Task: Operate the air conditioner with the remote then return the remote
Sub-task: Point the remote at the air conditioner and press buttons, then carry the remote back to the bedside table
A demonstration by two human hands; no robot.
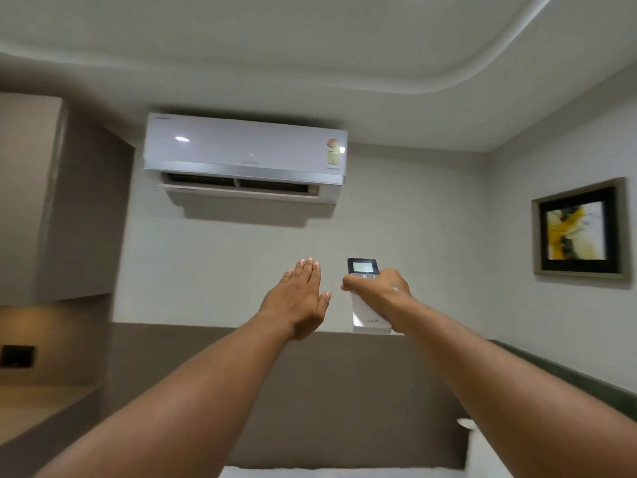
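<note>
A: Where is the remote (364, 294)?

B: In the right hand (379, 294), held up at arm's length, upright, with its dark screen end on top. The screen is lit pale, and the power mark and a plus sign show just below it. The white lower half sticks out under the palm, with small lettering near its bottom edge.

A: How do the fingers sit on it?

B: They are curled around the body from the right, and the thumb lies across the front, just under the screen row. Whether it is pressing a button, I cannot tell.

A: And the left hand (299, 298)?

B: Flat and empty, back toward the camera, fingers straight and pressed together, thumb a little apart on the right side. It is raised just left of the remote, near it but not touching.

A: What about the AC (245, 154)?

B: Mounted high on the far wall, above and a bit left of both hands, well apart from them. It is white and glossy, with a coloured sticker at its right end. The flap along the bottom stands open and the dark vents show behind it.

A: Anything else around?

B: A framed picture (579, 230) with yellow and black shapes hangs on the right wall. A tall cabinet (51, 198) stands at the left, with a warm glow beneath it.
</note>
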